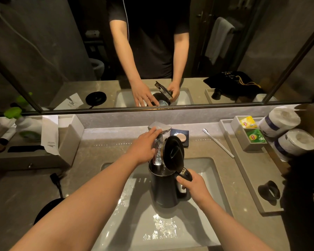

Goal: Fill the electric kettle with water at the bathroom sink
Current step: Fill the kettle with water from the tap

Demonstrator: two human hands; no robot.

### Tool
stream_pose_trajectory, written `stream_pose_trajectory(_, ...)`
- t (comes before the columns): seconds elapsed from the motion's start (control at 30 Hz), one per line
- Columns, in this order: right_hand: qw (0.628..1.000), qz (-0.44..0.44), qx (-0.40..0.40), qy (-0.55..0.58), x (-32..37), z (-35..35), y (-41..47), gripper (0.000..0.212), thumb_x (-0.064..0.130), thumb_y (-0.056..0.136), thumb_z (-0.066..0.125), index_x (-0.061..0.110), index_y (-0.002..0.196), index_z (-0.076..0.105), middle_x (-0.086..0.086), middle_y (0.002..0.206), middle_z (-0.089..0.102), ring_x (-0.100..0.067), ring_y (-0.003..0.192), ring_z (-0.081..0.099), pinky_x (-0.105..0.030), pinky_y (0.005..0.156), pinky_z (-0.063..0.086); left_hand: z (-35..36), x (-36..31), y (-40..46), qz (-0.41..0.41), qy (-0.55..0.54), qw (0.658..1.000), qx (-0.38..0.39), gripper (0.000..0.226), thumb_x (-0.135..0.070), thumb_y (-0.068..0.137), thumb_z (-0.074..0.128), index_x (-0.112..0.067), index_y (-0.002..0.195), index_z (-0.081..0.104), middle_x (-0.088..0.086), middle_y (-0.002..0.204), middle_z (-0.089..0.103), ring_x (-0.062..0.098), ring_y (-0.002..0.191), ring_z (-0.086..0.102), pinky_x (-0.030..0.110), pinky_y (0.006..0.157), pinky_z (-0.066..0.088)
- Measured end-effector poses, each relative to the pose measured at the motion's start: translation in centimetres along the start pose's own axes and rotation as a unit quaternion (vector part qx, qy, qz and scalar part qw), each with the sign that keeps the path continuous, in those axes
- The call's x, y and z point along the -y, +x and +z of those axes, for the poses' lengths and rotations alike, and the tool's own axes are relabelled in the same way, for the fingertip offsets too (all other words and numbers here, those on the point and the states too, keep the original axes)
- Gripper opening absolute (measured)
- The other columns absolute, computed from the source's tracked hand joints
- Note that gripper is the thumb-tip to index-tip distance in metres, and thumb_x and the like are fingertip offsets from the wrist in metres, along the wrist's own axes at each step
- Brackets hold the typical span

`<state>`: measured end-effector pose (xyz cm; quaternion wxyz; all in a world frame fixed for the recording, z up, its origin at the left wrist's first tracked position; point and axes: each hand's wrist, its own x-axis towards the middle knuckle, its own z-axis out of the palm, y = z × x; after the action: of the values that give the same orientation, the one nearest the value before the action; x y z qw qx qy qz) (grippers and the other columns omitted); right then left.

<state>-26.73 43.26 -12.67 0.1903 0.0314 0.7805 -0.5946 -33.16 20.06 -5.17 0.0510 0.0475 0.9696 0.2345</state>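
A dark electric kettle [164,192] stands upright over the white sink basin [208,171], its round lid [173,152] flipped open and standing up. My right hand [194,187] grips the kettle's handle. The chrome faucet [158,142] reaches over the kettle's mouth, and water shows at the opening. My left hand [143,147] rests with fingers spread on the faucet's lever. Water glistens on the basin floor in front of the kettle.
The kettle's black base [45,209] and plug [55,179] lie on the counter at left. A soap dish [179,136], toothbrush [217,143], tray with tea bags [250,132], toilet rolls [286,134] and a black cup [269,192] sit right. A mirror hangs above.
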Motion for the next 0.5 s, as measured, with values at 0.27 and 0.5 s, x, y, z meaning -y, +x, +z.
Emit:
stream_pose_trajectory(0.27,1.0,-0.001,-0.001,0.013,0.05,-0.04,-0.14,0.007,0.02,0.088,0.071,0.024,0.092,0.067,0.002,0.085,0.067,-0.019,0.077,0.061,-0.033,0.074,0.049,-0.26,0.0,-0.1,0.008,-0.003,1.0,0.004,0.082,-0.011,0.081,0.058,-0.035,0.148,0.017,-0.002,0.159,0.014,0.025,0.141,0.022,0.044,0.111,0.029)
stream_pose_trajectory(0.5,1.0,0.002,-0.011,0.012,-0.12,0.09,-0.38,0.008,0.021,0.089,0.071,0.023,0.096,0.068,0.002,0.088,0.068,-0.018,0.078,0.061,-0.031,0.073,0.049,-0.36,-0.07,-0.16,0.01,-0.003,1.0,0.006,0.081,-0.01,0.082,0.057,-0.034,0.148,0.016,-0.002,0.16,0.013,0.025,0.142,0.021,0.043,0.111,0.027)
